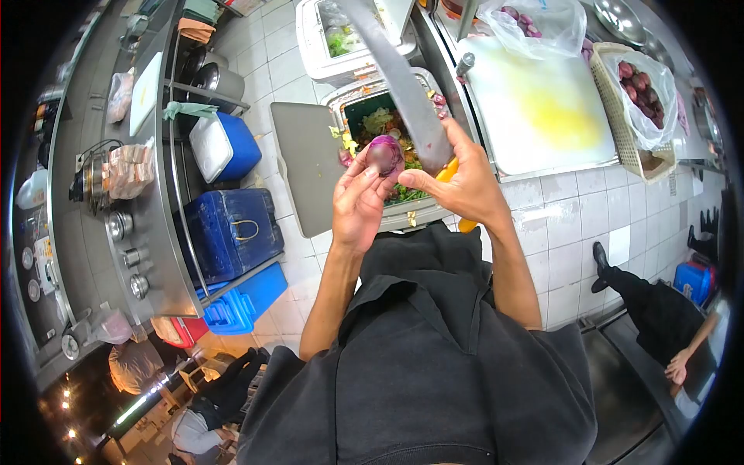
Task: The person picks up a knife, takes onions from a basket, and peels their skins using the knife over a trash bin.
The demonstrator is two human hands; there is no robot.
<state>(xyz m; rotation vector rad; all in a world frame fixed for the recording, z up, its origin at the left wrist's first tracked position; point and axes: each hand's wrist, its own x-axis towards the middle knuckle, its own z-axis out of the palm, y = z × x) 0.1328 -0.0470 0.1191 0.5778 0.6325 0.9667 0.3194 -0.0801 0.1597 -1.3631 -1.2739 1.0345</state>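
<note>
My left hand [360, 198] is closed round a red onion [384, 155], its purple side turned up between thumb and fingers. In my right hand [469, 182] is a large knife [399, 85] with a wide grey blade and a yellow handle; the blade points up and away from me. Both hands are over a waste bin [337, 101] full of vegetable scraps [380, 120], some of them onion skins and green trimmings. The bin's grey lid [306, 167] hangs open to the left. My palm hides part of the onion.
Right of the bin, a counter carries a yellow-stained white cutting board [535, 105], a bag of onions [527, 23] and a basket [608, 77] with more onions. Beyond the bin stands a white container [310, 46]. Blue boxes [229, 232] sit under the left counter. Other people [651, 310] are farther off.
</note>
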